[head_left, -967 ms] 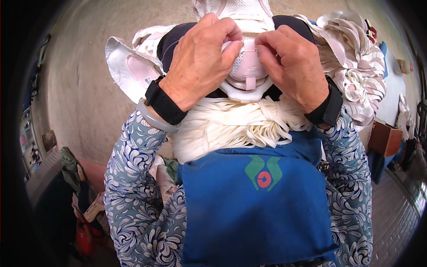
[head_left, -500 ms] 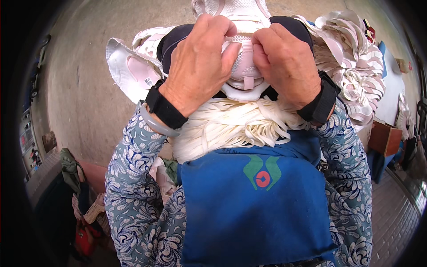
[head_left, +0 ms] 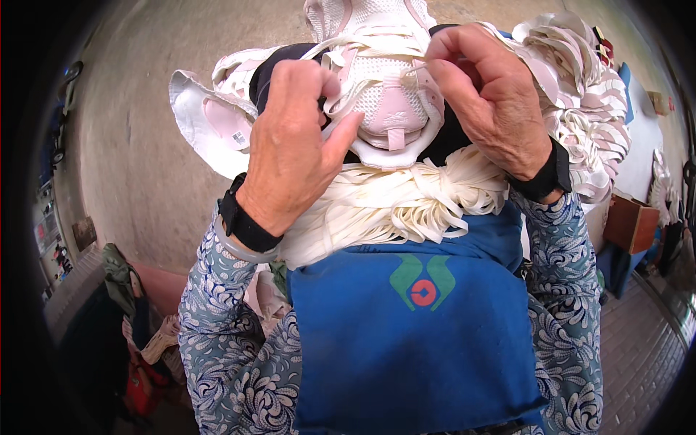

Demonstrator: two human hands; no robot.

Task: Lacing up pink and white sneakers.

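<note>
Left hand (head_left: 293, 138) and right hand (head_left: 500, 105) now wider apart, baring pink-and-white mesh shoe upper (head_left: 395, 109) between; lacing in plain view.
Right pinches flat cream lace (head_left: 415, 69) by opening's right edge; left half-curled at left edge, can't tell its grip. Shoe upper sits just beyond cream lace bundle (head_left: 406, 206), blue cloth apron (head_left: 413, 355).

White mesh and pale pink panels make up a shoe upper (head_left: 395, 109) strung with an off-white lace (head_left: 377, 48), seen with a bundle of cream laces (head_left: 391, 196) and a deep blue apron (head_left: 413, 362) bearing a green emblem (head_left: 403, 275) with a red centre. Navy-and-white leafy swirls on grey-teal pattern the sleeves (head_left: 228, 290), set off by black wristbands (head_left: 249, 221) and a pale grey bangle (head_left: 243, 249). White and dusty pink repeat across piled uppers (head_left: 580, 87), against a grey-brown floor (head_left: 145, 145) and a reddish-brown box (head_left: 631, 223).
</note>
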